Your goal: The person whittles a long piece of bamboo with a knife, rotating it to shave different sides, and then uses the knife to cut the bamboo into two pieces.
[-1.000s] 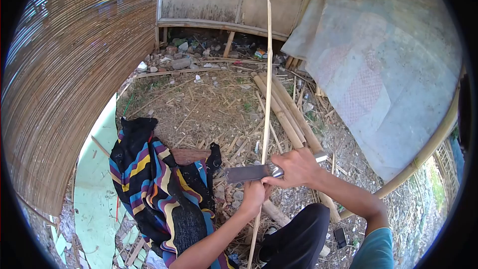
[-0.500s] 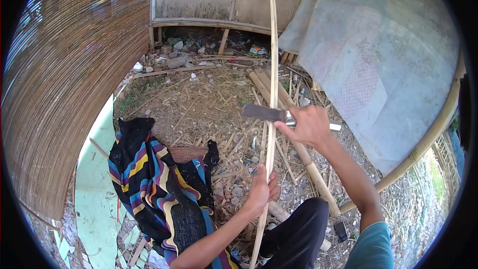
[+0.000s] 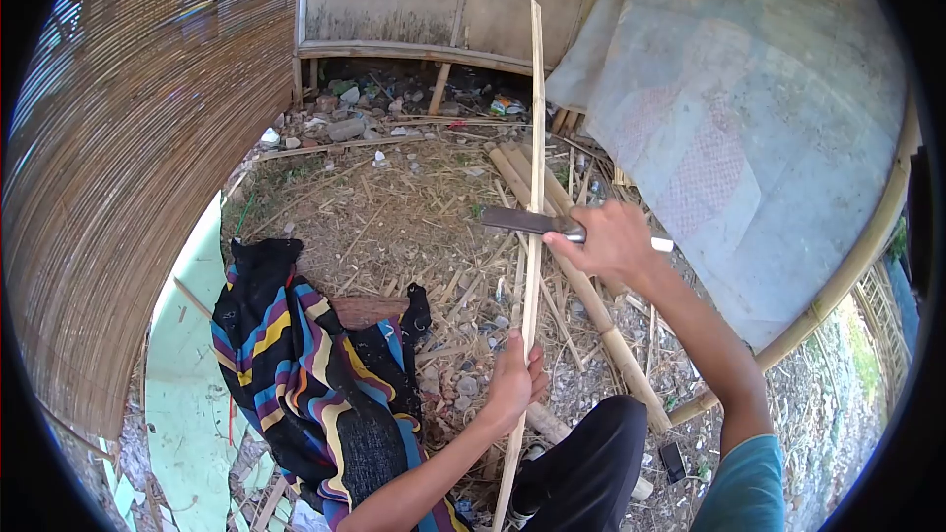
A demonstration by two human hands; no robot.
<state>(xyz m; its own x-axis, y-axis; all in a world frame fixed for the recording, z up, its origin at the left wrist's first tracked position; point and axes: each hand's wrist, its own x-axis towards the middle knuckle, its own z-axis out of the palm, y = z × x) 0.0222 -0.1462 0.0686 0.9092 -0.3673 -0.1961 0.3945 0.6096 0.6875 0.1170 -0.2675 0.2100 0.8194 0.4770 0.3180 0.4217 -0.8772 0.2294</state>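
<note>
And there's the change: the hands have parted since the first frame, when they met at the blade. Now the right hand (image 3: pixel 616 241) is up at one o'clock from the left, clamped round the broad, dark-bladed metal knife with a white-ended handle (image 3: pixel 514 221), while the left hand (image 3: pixel 510 384) grips the long, pale, slender wooden strip (image 3: pixel 537 148) lower down. The strip stands nearly upright, tip towards twelve o'clock, with the blade crossing it above the left hand. That leaves a long stretch between grip and blade, so the lower hand seems to be steadying it. Against the last frame, only small shifts: the strip's tip sits slightly lower in view, the blade lies at nearly the same height. Over at eight o'clock, the black cloth with multicoloured stripes (image 3: pixel 330 404); near five, a small, dark rectangular phone-like object (image 3: pixel 672 463) on the littered ground (image 3: pixel 374 207).
</note>
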